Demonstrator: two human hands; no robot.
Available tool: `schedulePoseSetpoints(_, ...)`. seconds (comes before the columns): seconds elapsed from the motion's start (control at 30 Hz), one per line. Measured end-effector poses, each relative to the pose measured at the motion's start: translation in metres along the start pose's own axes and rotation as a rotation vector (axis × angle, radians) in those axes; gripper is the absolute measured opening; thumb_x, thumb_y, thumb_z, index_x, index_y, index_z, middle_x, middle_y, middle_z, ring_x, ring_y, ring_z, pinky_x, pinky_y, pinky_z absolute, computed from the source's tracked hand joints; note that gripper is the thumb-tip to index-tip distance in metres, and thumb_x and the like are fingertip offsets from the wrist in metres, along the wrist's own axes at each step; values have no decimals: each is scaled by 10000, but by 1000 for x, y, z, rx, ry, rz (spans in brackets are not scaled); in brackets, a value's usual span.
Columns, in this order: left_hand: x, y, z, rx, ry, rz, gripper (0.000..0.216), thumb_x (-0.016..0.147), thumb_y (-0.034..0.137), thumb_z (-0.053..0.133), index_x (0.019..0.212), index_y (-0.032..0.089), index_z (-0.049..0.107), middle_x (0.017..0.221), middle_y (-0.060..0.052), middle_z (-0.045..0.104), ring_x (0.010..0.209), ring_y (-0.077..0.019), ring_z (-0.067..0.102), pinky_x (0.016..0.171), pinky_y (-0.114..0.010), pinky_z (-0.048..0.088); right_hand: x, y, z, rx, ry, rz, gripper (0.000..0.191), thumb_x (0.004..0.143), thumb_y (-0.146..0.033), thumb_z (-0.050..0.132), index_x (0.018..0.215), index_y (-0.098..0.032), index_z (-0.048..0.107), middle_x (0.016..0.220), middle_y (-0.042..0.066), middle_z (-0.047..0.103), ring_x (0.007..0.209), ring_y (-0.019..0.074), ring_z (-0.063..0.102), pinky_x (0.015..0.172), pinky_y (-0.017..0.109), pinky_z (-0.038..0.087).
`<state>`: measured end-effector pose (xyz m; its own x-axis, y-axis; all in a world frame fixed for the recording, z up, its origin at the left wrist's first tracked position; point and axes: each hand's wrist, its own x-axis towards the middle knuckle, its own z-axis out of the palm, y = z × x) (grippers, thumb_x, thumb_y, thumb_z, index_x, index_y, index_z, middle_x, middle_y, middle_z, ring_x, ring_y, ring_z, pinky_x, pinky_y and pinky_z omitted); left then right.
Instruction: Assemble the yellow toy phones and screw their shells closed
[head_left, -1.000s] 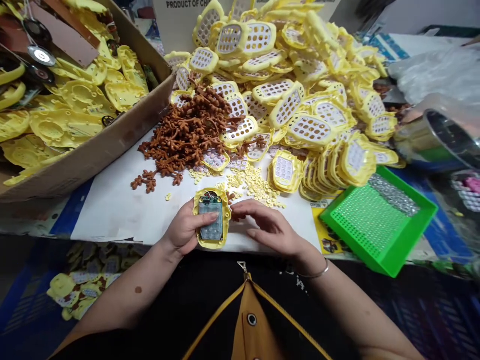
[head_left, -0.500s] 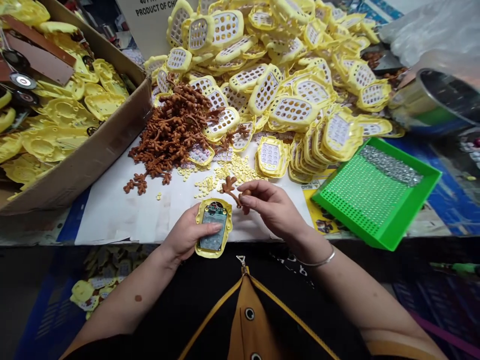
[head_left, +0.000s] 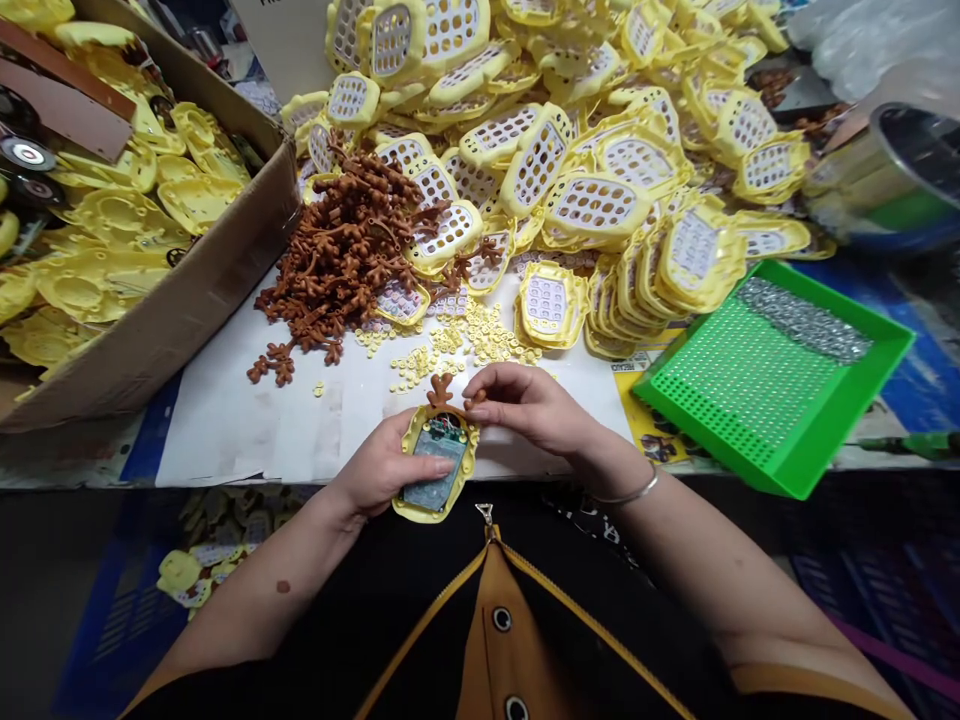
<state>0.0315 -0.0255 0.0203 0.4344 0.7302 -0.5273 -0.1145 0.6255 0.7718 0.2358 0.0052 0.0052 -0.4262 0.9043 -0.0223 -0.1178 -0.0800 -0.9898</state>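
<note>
My left hand point(head_left: 397, 465) is closed around a yellow plastic toy shell point(head_left: 420, 513), its thumb across the grey plate point(head_left: 439, 450) inside. A green circuit board with thin wires shows near the shell's top. Between the thumb and fingers of my right hand point(head_left: 525, 408) is a brown antler-shaped plastic piece point(head_left: 440, 390). That piece lies at the shell's top edge; whether it is seated there I cannot tell. Just beyond my hands are small yellow button pieces point(head_left: 487, 335) and a heap of brown antler pieces point(head_left: 337, 245).
Yellow shells point(head_left: 600, 205) with white grids pile up at the back. A cardboard box point(head_left: 225, 230) of yellow parts stands left. On the right are a green perforated tray point(head_left: 750, 385) holding small metal screws point(head_left: 806, 320) and a metal pot point(head_left: 885, 190).
My right hand has moved left and brought the brown antler piece from beside the shell onto its top edge. The shell, in my left hand, has shifted slightly right and tilted.
</note>
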Motion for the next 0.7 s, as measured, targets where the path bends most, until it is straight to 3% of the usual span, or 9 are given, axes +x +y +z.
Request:
schedulePoseSetpoints(0.07,-1,0,0,25,-19,-23,466,581,217,835,1000,154,641,784,-25,676,656,-148,609,622,-258,468,2,1,-4,166,-102,100,291,692,-378,794,850,-175,657,750,-10,648,675,97,605,648,248,518)
schedulePoseSetpoints(0.13,-1,1,1,70,-28,-20,456,595,220,825,1010,152,649,802,-28,678,669,-148,604,633,-258,455,4,0,-6,248,-113,115,389,676,-400,807,966,-190,658,864,12,677,741,106,633,680,252,538)
schedulePoseSetpoints(0.2,-1,3,3,114,-53,-6,423,612,218,811,1000,147,659,814,-30,677,678,-147,596,641,-258,443,8,-3,-4,291,-92,96,462,692,-403,795,1080,-218,624,933,18,680,720,105,634,615,240,531)
schedulePoseSetpoints(0.27,0,5,5,152,-82,11,388,623,209,797,982,144,664,814,-29,674,685,-147,588,648,-259,436,11,-7,0,261,-118,108,392,738,-369,759,1067,-209,618,819,-6,663,580,80,577,493,211,463)
schedulePoseSetpoints(0.37,1,6,7,197,-80,34,366,628,208,782,965,150,652,801,-20,660,684,-147,573,648,-261,433,12,-15,7,42,-106,74,208,787,-302,698,936,-174,627,664,-32,599,510,74,511,471,216,420)
schedulePoseSetpoints(0.5,2,6,7,302,-48,48,291,626,216,767,870,155,621,717,4,609,633,-131,525,617,-254,416,6,-27,13,-499,-7,-211,32,798,-168,630,828,-163,620,762,23,624,693,125,563,660,294,471)
schedulePoseSetpoints(0.57,2,7,7,368,-33,71,262,631,217,763,844,158,622,698,7,602,623,-131,516,614,-255,416,4,-26,13,-589,19,-275,21,795,-146,613,801,-166,611,760,27,616,709,131,554,672,301,463)
schedulePoseSetpoints(0.7,1,5,6,334,-137,77,344,655,219,759,980,159,662,822,-39,671,693,-159,575,630,-257,444,6,-14,10,-94,-109,-12,155,798,-304,662,842,-186,571,643,-39,572,521,84,504,487,227,425)
